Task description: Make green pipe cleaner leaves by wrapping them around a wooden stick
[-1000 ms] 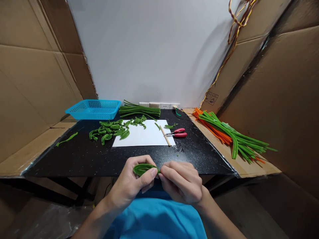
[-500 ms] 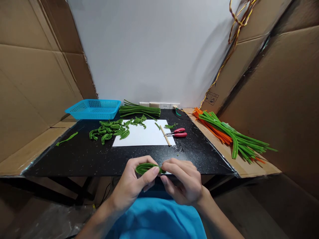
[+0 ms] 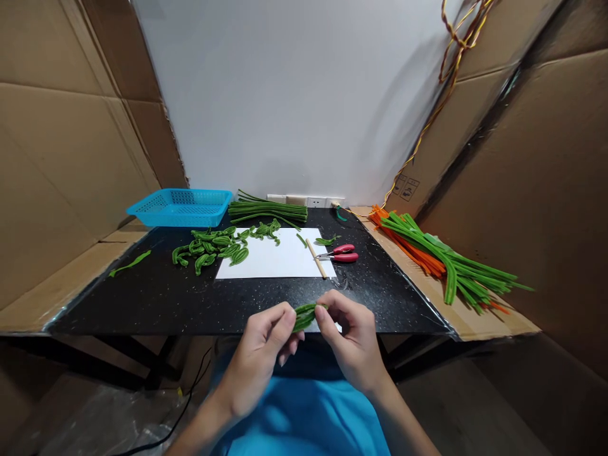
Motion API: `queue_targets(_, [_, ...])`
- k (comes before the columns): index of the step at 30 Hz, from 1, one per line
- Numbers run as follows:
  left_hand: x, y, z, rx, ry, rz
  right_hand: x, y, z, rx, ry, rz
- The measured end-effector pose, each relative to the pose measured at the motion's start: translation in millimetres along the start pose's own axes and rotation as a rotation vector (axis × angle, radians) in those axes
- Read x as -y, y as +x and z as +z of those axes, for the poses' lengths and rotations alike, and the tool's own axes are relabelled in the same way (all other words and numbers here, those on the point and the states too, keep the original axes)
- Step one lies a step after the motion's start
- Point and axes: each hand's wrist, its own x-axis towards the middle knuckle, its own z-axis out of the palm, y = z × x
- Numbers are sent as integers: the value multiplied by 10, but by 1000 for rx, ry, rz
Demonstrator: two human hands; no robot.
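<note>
Between my two hands, just above the table's front edge, is a leaf shape bent from green pipe cleaner point(image 3: 304, 316). My left hand point(image 3: 266, 342) pinches its left end with thumb and fingers. At its right end, the thumb and index finger of my right hand point(image 3: 350, 335) are closed on the tip. Finished-looking pipe cleaner leaves point(image 3: 209, 244) of the same green lie in a loose heap beyond my left hand, some resting on a white sheet of paper point(image 3: 275, 259). On the paper's right side are a thin wooden stick point(image 3: 315, 258) and red-handled pliers point(image 3: 342, 253).
A blue plastic basket point(image 3: 185, 209) stands at the back left. Beside it lies a bundle of dark green pipe cleaners point(image 3: 270, 210). Bright green pipe cleaners point(image 3: 456, 259) and orange ones point(image 3: 418, 249) lie on the cardboard at right. Cardboard walls point(image 3: 536, 158) flank the black table point(image 3: 156, 304).
The leaf has turned: its loop was by my left hand, and now its body spans the gap between both hands. My right hand has shifted its pinch to the right tip.
</note>
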Motion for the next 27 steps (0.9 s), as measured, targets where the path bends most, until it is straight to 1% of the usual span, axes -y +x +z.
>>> queue_targets(3, [36,-7,34,1,74,5,-4,-20,50,23,170,113])
queue_targets(6, [24,-16,65,2,124,14,-8,-41,100,49,242,153])
queue_targets(9, [3,-17,85,-44,296,108,-26,-50,136,23,222,167])
queue_targets(12, [17,-14,101,-126,495,278,-45,-48,141,-22,115,164])
queue_targets(14, [39,-15,110,-161,539,350,-45,-41,123,-20,58,166])
queue_targets(15, [49,-18,114,-170,525,351,-40,-35,109,-6,55,166])
queue_targets(16, [55,-21,118,-172,489,322,-33,-29,94,14,71,167])
queue_targets(18, [56,-27,125,-143,364,203,-19,-13,66,62,147,176])
queue_targets(20, [49,-28,135,-81,216,75,-15,0,52,79,226,201])
queue_targets(22, [40,-27,147,-11,106,-11,-25,6,58,68,277,241])
queue_targets(24, [36,-29,154,33,52,-42,-37,3,85,54,308,270])
queue_targets(27, [31,-40,138,96,26,-50,-33,-12,143,19,299,251])
